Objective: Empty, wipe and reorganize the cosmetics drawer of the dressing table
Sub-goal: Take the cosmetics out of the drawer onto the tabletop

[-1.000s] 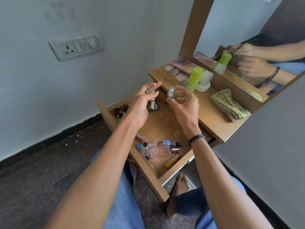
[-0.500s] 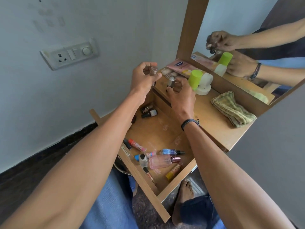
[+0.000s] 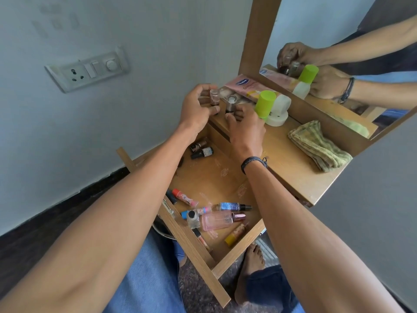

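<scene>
Two hands are shown at the far left corner of a wooden counter. A brown bottle is pinched upright by the curled fingers of the left hand. Just beside it, a silver-capped bottle is gripped near its base by the fingers of the right hand. Whether either bottle rests on the counter cannot be told. Below the counter, the drawer stands open. A pink perfume bottle and a blue spray bottle lie near its front edge, and two dark bottles lie at its far left corner. A folded cloth lies near the counter's right edge.
</scene>
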{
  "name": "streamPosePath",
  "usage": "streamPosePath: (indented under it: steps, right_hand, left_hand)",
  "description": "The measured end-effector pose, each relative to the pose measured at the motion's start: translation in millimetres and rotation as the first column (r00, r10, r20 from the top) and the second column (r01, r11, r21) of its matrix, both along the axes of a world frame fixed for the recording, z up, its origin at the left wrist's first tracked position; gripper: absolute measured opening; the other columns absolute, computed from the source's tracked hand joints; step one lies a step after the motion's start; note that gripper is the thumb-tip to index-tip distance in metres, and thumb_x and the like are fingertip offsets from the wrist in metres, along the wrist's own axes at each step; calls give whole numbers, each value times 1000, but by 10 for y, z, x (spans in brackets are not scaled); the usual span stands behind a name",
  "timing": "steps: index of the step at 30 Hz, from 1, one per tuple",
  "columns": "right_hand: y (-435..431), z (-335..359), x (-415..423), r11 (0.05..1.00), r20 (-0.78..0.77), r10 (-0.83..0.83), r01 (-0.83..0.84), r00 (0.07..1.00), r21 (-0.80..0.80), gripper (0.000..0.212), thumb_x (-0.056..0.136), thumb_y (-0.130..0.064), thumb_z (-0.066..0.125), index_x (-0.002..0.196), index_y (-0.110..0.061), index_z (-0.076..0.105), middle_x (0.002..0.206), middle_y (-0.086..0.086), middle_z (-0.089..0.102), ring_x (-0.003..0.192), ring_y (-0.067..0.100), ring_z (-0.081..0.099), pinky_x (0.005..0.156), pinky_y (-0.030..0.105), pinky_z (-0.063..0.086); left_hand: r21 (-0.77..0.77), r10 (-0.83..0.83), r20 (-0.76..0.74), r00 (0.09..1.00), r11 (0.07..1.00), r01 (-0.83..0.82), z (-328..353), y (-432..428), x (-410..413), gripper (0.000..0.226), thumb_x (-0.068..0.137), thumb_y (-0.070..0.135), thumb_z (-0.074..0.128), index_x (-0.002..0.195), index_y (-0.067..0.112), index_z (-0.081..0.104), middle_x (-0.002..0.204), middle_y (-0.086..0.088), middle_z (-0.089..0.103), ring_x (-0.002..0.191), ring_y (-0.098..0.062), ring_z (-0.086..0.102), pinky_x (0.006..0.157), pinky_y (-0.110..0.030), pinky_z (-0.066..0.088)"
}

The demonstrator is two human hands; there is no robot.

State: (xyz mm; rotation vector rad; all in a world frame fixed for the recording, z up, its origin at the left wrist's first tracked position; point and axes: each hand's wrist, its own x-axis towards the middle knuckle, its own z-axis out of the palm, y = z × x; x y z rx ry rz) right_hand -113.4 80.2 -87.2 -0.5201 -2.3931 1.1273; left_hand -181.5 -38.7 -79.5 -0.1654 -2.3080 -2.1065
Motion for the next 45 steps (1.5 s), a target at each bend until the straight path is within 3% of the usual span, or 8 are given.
streamPosePath:
  steps: [6,17,19,23,28,32,36,45]
  right_hand:
    - [-11,-13,-15,998,6,-4,4,1000,55,22,95,-30,67,114,-19,69,104,3,73,98,26,67,76,30,44]
    - [-67,7,42,998,-53,29,-26,998,58,34,93,-31,61,126,-22,64,105,-1,73,94,19,68,78,33,51]
    - [-76,7,73,998,-74,47,-44,996,47,37,91,-32,61,127,-23,63,112,-1,70,96,18,65,75,30,45]
    - [-93,9,115,995,-106,70,-61,992,82,38,91,-31,61,127,-22,64,123,0,59,97,20,61,75,29,38]
    - [-80,8,133,994,-115,74,-64,991,88,31,93,-29,63,122,-19,66,122,2,53,91,23,61,73,30,38]
    - [-86,-4,133,993,-142,81,-67,986,102,29,95,-25,62,122,-16,65,122,3,51,83,17,52,71,32,43]
    - [-98,-8,102,985,-187,96,-66,978,158,34,97,-19,62,131,-13,60,127,7,52,95,17,54,74,29,42]
    - [-111,17,-50,986,-215,113,-84,970,141,37,99,-19,60,136,-19,56,133,1,61,116,22,60,87,38,51]
  left_hand:
    - [-62,-11,1,1000,998,11,-31,-9,-11,47,74,-9,80,113,15,70,106,0,74,99,-16,71,91,-44,58]
    - [-131,-13,-67,998,991,4,49,14,62,40,87,7,74,125,19,69,107,2,71,100,-19,70,92,-43,57]
    - [-131,27,-83,996,991,-38,82,-19,61,44,86,12,77,127,21,67,103,7,70,97,-12,68,91,-32,56]
    - [-147,81,-109,991,984,-97,148,-119,56,40,79,16,82,117,23,70,93,11,69,76,8,63,68,-9,49]
    - [-161,83,-107,991,982,-100,168,-173,64,41,74,11,85,109,21,68,99,3,73,85,-8,69,75,-17,55]
    - [-183,48,-115,992,981,-68,136,-137,73,48,73,6,85,114,21,65,100,5,71,86,-9,70,79,-23,56]
    - [-219,-9,-117,993,976,-17,132,-61,32,46,78,2,81,118,18,65,104,5,72,91,-10,71,86,-37,60]
    - [-191,-42,-76,996,981,27,31,-20,-15,42,81,0,78,119,14,69,106,1,74,97,-13,71,91,-39,59]
